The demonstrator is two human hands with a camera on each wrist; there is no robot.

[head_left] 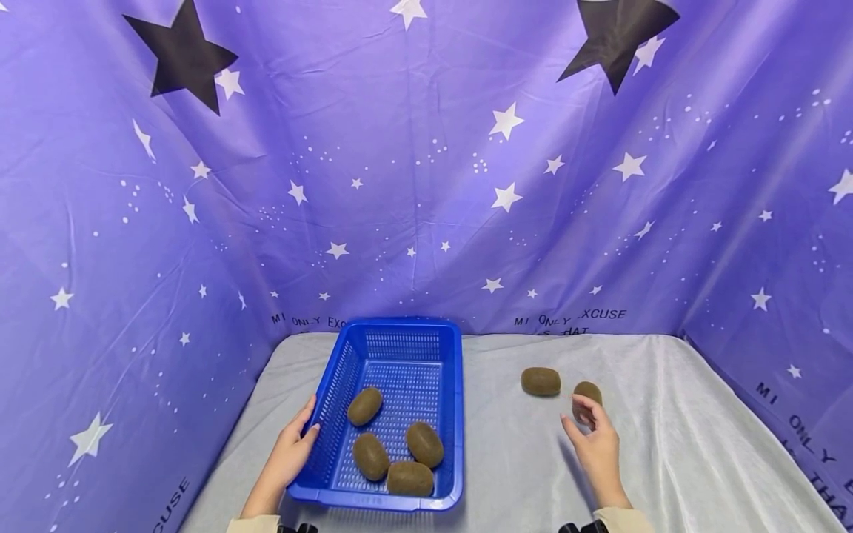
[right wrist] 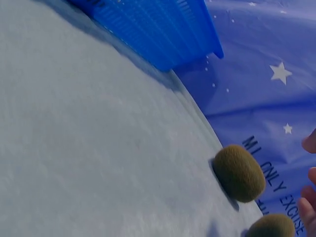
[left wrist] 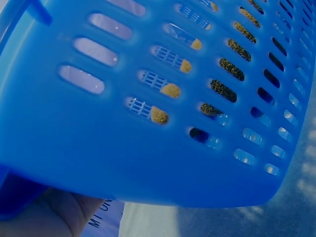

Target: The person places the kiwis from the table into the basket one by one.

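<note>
My left hand [head_left: 288, 449] grips the left rim of a blue plastic basket [head_left: 456, 414]. In the left wrist view the slotted side of the basket [left wrist: 123, 163] fills most of the frame. Inside the basket lie several brown fuzzy kiwis, one kiwi [head_left: 364, 406] farther back than the others. Over the cloth on the right, my right hand [head_left: 596, 444] has its thumb and fingers apart, right by a kiwi [head_left: 587, 389] that they partly cover. Another kiwi [head_left: 540, 381] lies just left of that one. Fingertips [right wrist: 308, 210] show at the right wrist view's edge, near both loose kiwis.
A pale grey cloth [head_left: 506, 459] covers the table under the basket and the loose kiwis. Purple star-printed curtains [head_left: 413, 185] hang behind and on both sides, close to the table's back edge.
</note>
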